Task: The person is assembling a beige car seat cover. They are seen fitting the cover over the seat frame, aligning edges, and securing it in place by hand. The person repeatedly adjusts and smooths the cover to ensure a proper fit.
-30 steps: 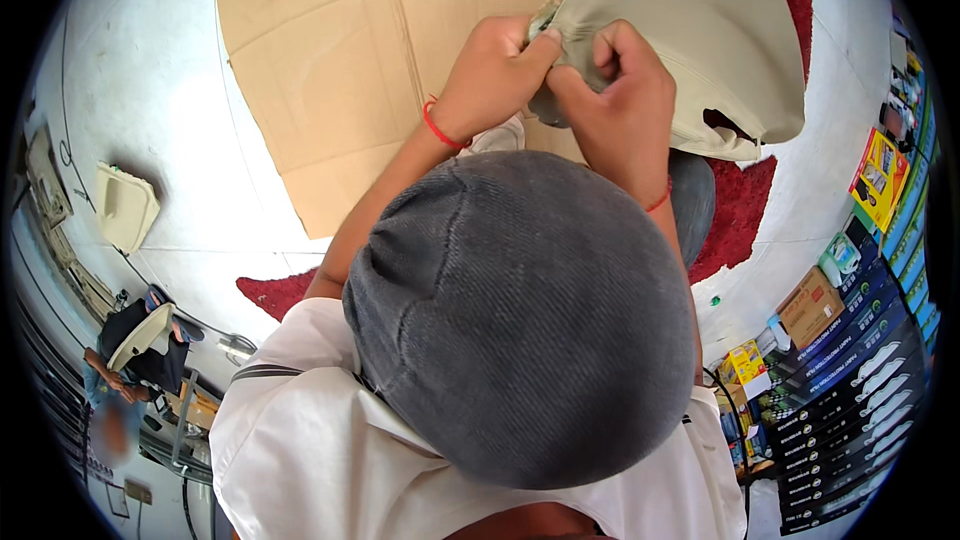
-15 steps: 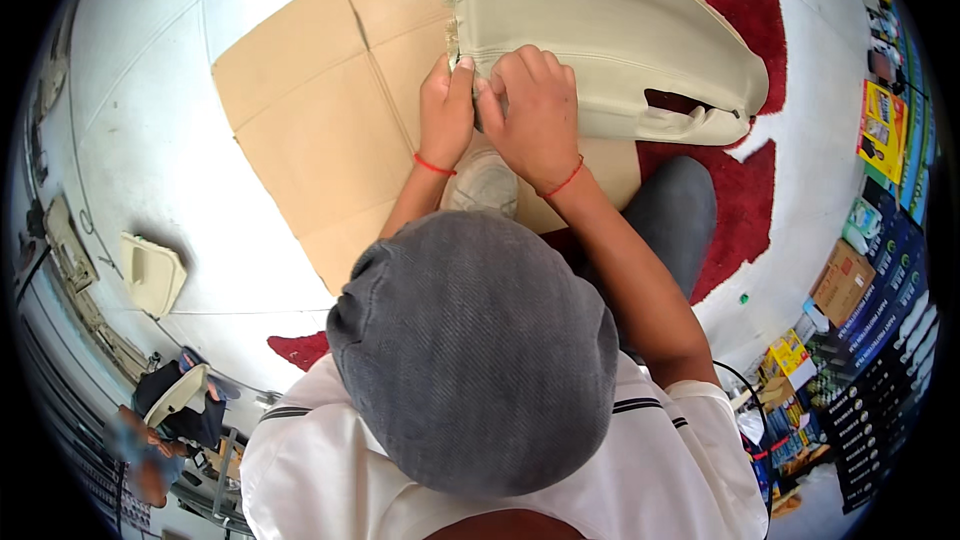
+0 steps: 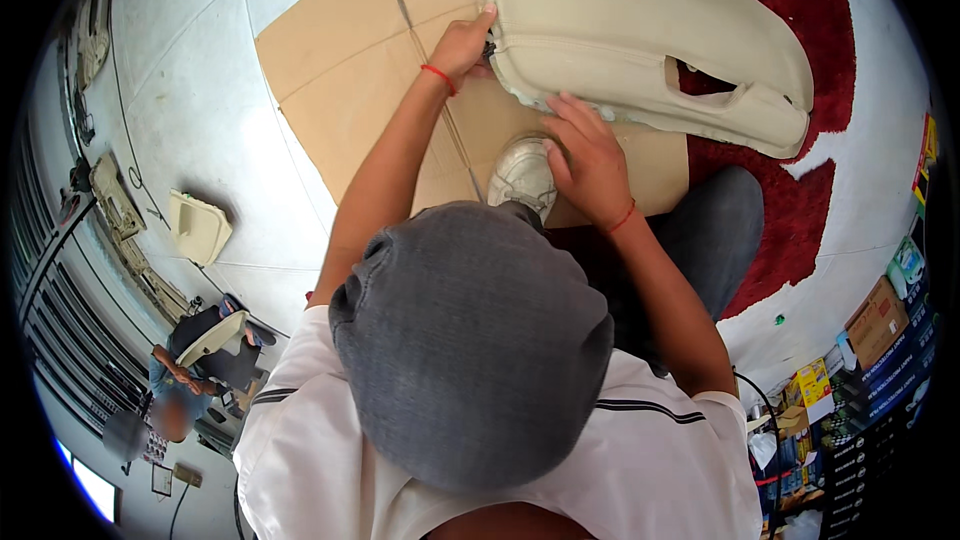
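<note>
A beige leather-look car door panel (image 3: 630,15) lies in front of me, with a dark opening near its right end. My left hand (image 3: 465,50) is closed on its left edge, thumb on top and fingers partly hidden beside a small dark piece. Close to the panel's near edge, my right hand (image 3: 590,165) has its fingers stretched out and holds nothing. Its fingertips are at the rough edge; whether they touch it I cannot tell.
Under the panel are a cardboard sheet (image 3: 350,90) and a red mat (image 3: 830,70). My shoe (image 3: 523,175) rests on the cardboard. A beige trim part (image 3: 197,227) lies at the left. Boxes (image 3: 875,320) line the right side; another person (image 3: 175,375) is at the lower left.
My hands have come apart: the left went up along the panel's left edge, while the right let go and moved down to the right. In the picture, the panel sits further right.
</note>
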Demonstrator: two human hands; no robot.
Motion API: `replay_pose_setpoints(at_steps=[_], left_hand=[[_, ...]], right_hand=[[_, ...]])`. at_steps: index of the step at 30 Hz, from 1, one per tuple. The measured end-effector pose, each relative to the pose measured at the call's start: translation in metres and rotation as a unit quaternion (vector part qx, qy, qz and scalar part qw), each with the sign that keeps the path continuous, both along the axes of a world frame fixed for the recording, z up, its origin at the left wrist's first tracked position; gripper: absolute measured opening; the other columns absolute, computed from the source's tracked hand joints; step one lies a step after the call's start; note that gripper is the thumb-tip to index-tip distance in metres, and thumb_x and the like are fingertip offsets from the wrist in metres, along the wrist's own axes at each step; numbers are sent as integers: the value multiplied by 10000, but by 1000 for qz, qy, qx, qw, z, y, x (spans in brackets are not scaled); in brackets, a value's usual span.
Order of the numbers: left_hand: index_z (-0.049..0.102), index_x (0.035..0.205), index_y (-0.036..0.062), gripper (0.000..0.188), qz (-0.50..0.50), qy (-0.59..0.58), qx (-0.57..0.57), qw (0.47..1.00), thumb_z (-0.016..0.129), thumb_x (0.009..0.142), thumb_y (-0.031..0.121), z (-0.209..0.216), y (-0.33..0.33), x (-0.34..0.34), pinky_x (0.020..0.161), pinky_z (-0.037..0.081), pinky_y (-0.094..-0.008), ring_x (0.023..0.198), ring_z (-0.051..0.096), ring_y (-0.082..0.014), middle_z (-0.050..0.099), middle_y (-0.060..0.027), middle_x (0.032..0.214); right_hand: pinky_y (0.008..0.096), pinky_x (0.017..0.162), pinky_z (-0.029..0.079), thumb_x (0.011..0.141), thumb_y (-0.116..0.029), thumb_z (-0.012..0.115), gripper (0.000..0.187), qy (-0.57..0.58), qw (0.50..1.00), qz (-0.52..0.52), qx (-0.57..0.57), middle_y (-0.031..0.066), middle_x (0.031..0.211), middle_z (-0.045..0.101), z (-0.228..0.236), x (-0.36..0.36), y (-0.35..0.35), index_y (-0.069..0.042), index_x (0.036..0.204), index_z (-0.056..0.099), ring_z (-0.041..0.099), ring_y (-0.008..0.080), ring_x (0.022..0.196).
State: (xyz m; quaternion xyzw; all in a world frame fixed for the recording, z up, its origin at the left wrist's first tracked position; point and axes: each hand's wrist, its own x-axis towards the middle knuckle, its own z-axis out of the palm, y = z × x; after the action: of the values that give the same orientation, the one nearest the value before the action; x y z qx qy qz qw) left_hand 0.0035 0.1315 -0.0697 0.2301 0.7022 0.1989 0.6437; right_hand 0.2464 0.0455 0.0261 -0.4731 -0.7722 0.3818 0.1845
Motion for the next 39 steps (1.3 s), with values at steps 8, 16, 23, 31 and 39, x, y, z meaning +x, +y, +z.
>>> replay_pose_setpoints(at_steps=[8, 16, 23, 31, 39], left_hand=[[765, 996, 16, 308, -188, 346, 337, 855, 665, 981, 307, 73, 28, -63, 733, 572, -348, 743, 720, -220, 734, -103, 782], [761, 1109, 50, 210, -257, 163, 425, 853, 790, 911, 115, 47, -31, -26, 804, 532, -287, 865, 663, -157, 715, -55, 957], [662, 1309, 58, 358, -221, 87, 227, 944, 749, 965, 110, 30, -22, -22, 783, 530, -253, 796, 615, -76, 677, 13, 823], [649, 1258, 40, 306, -210, -31, 221, 952, 736, 965, 61, 6, -29, -37, 708, 538, -266, 752, 630, -79, 683, -24, 780], [649, 1206, 40, 371, -332, 175, 287, 881, 809, 899, 173, 43, 2, -31, 667, 511, -296, 654, 614, -147, 646, -42, 728]], right_hand=[[334, 880, 549, 946, -42, 682, 127, 61, 978, -150, -131, 170, 1047, 742, 40, 103, 5, 11, 1056, 719, 729, 293, 963], [293, 900, 520, 962, -31, 667, 147, 16, 968, -208, -143, 120, 1043, 743, 45, 163, 15, 26, 1088, 718, 690, 172, 988], [376, 1030, 483, 969, -110, 688, 232, -14, 983, -183, -3, 153, 1180, 718, 7, 114, 55, 20, 1161, 696, 667, 293, 1119], [496, 1212, 268, 982, -229, 677, 334, -108, 987, -120, 6, 138, 1254, 703, -19, 87, 55, 9, 1216, 676, 629, 302, 1203], [489, 1215, 258, 948, -222, 711, 354, -140, 983, -113, 39, 127, 1286, 691, -23, 93, 55, -8, 1228, 676, 618, 298, 1221]])
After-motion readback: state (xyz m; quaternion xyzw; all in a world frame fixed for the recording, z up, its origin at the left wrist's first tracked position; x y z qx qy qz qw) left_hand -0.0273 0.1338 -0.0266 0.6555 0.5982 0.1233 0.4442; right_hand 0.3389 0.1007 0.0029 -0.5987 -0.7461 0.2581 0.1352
